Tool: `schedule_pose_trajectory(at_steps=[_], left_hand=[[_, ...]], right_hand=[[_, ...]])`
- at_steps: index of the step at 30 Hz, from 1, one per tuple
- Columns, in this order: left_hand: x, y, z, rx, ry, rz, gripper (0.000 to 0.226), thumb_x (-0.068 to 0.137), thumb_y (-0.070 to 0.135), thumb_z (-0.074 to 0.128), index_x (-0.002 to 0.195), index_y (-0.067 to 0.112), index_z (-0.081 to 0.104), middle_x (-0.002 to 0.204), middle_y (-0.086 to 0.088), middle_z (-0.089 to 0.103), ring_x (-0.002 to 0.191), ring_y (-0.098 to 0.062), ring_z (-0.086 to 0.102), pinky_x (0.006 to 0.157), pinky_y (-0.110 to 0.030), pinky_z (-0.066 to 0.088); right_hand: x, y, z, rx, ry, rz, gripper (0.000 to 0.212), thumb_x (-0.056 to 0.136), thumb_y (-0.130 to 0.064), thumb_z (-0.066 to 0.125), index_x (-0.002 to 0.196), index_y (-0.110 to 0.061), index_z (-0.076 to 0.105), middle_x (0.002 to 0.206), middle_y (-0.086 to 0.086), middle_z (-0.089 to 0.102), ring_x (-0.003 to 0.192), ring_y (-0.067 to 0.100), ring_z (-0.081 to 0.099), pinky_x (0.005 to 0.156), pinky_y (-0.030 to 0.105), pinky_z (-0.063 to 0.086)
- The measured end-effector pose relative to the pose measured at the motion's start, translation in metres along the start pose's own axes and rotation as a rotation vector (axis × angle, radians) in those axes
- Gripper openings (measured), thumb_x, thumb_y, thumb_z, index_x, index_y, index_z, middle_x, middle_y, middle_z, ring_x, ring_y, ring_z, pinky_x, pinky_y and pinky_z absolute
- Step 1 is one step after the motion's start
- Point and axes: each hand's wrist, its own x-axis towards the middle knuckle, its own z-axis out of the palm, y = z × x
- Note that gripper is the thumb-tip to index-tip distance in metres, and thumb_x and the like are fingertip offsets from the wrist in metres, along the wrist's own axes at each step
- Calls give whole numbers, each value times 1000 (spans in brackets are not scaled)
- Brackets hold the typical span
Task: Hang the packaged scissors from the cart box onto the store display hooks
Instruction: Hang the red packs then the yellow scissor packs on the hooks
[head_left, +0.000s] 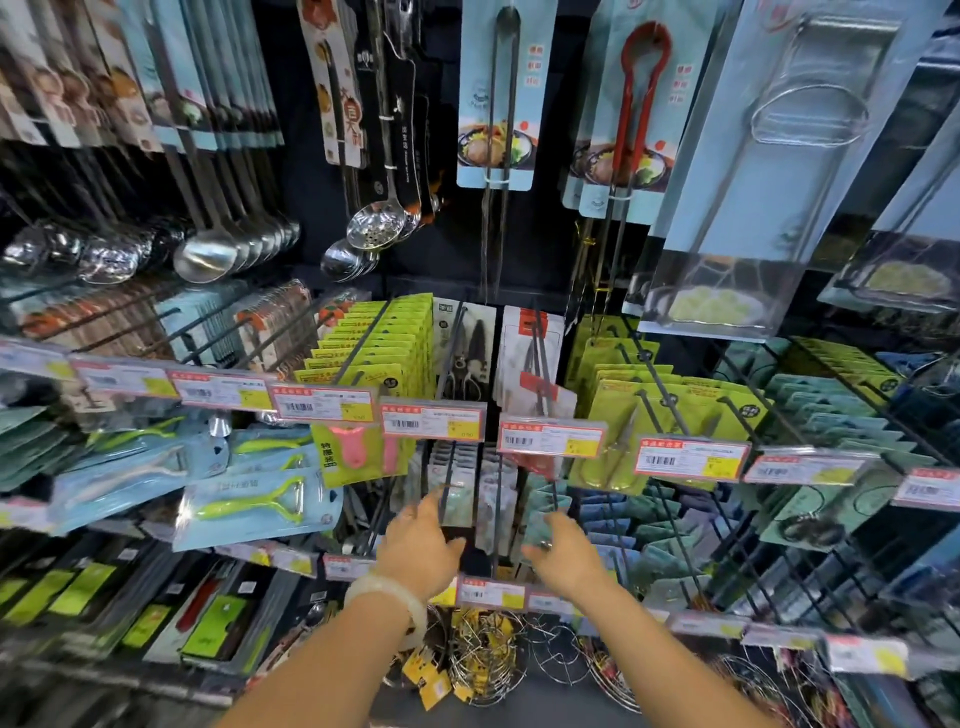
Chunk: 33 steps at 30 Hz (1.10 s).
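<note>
Right now both hands reach into the middle row of the display, under the line of red-and-yellow price tags. The left hand, with a pale smooth bangle on its wrist, has its forefinger stretched up against a dark hook rod; the other fingers look loosely curled, and I cannot tell whether they hold anything. The right hand has its fingers curled round the lower edge of a pale teal card packet hanging among others like it, apparently steadying it or sliding it along the rod. Blur keeps me from telling whether that packet holds scissors. The cart box is out of view.

Packaged scissors do hang one row up, a dark pair on a grey card, beside a white and red pack. My guess is the left finger guides the hook's tip so the card's punched hole can find it, while the right hand pushes stock back to make room.

Everything hangs face-out on long thin metal rods, so the flat cards stack in rows. The packets are glossy card under clear plastic, lime green and teal. Above, polished steel ladles gleam, round and smooth. Below, a tangle of wire racks sits on the bottom shelf
</note>
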Motion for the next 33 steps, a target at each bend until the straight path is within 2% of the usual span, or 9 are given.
schedule_pose_trajectory(at_steps=[2,4,10,15,20,24,29,33], left_hand=[[-11,-15,-4,225,35,22,65,91,38,51,146,18,21,150,-10,29,140,-29,26,114,-42,26],[-23,-32,-10,346,53,1,68,92,38,49,148,17,16,156,-10,18,145,-28,14,118,-44,16],[-79,-101,-36,454,69,-174,71,93,36,48,150,16,10,158,-10,8,147,-28,4,119,-46,9],[-130,-178,-77,440,125,-373,71,90,34,52,148,15,16,156,-10,15,146,-30,10,118,-46,13],[-169,-269,-122,344,211,-554,57,93,24,48,145,16,25,154,-10,21,145,-29,13,118,-48,15],[-203,-348,-157,318,231,-657,55,93,24,45,144,15,26,155,-11,19,146,-28,11,118,-46,14],[-244,-458,-208,316,337,-781,49,93,28,45,138,14,33,145,-8,35,139,-27,26,111,-43,25],[-281,-534,-243,264,303,-895,51,90,34,51,136,15,37,139,-9,42,134,-29,32,109,-44,29]], right_hand=[[-5,-8,14,-129,-38,-80,56,93,-30,53,141,-10,30,145,14,36,132,30,39,106,35,37],[-10,-22,30,-268,-63,-180,55,92,-30,54,139,-11,33,143,13,38,132,31,36,108,36,34],[-29,-85,98,-516,-163,-472,55,91,-27,53,140,-12,32,145,10,35,134,30,31,107,39,33],[-71,-163,164,-624,-243,-748,51,90,-23,54,136,-13,34,141,12,37,132,31,33,104,40,34],[-122,-251,230,-696,-272,-975,51,90,-28,55,135,-12,36,139,10,40,131,30,34,105,38,34],[-157,-319,295,-727,-333,-1065,53,90,-26,54,137,-11,36,138,11,40,132,31,33,107,38,32],[-197,-403,384,-780,-408,-1156,55,89,-31,58,135,-11,37,140,12,40,132,31,34,108,39,34],[-227,-460,443,-778,-455,-1197,55,90,-34,55,136,-11,36,143,12,39,132,31,35,108,39,33]])
